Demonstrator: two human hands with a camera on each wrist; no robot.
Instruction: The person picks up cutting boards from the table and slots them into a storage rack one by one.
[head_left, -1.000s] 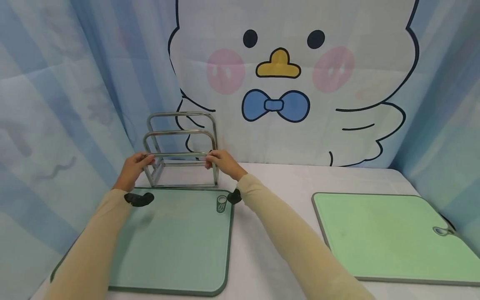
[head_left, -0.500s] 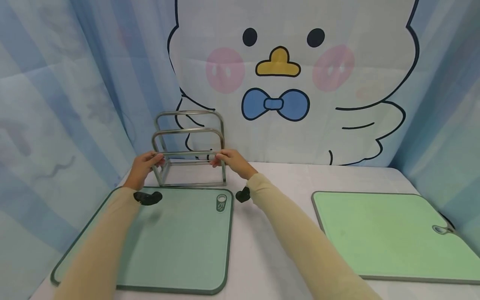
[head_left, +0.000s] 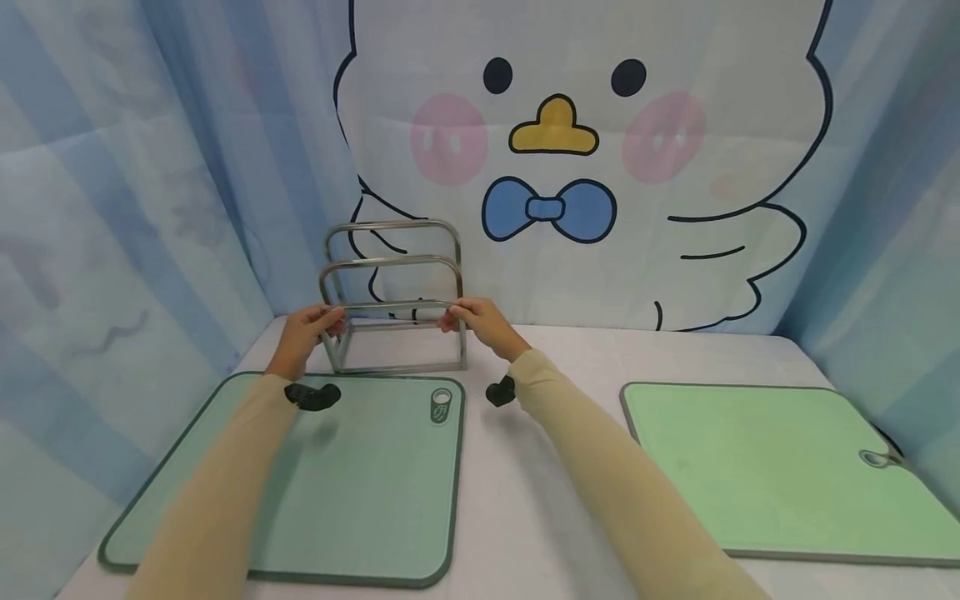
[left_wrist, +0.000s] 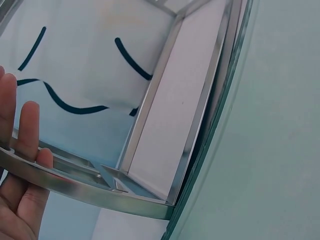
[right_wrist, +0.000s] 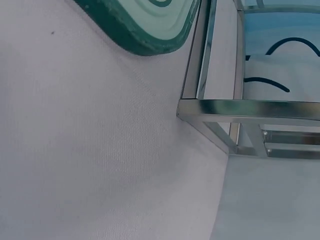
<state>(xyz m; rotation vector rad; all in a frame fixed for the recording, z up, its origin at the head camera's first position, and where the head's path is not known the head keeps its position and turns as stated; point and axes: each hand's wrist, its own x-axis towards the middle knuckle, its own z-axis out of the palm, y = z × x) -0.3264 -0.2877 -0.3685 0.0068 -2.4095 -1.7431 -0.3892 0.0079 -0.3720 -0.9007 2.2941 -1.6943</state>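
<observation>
A shiny metal rack (head_left: 397, 261) with three upright hoops stands at the back left of the white table, by the far edge of the left cutting board. My left hand (head_left: 303, 335) grips the left upper corner of its front hoop. At the right upper corner, my right hand (head_left: 486, 325) pinches the same hoop between thumb and fingers. In the left wrist view, the fingers (left_wrist: 29, 125) curl behind the metal bar (left_wrist: 100, 196). The right wrist view shows a lower corner of the rack (right_wrist: 250, 107) on the cloth; the right hand is outside that view.
A grey-green cutting board (head_left: 360, 492) lies under my forearms. To the right lies a light green cutting board (head_left: 750, 467) with a hole at its right side. A patterned curtain (head_left: 555, 283) stands close behind the rack, with more curtain at both sides.
Both hands have moved right together, and the rack has slid right along the table with them. The grip on its front hoop is kept, and both boards stay in place.
</observation>
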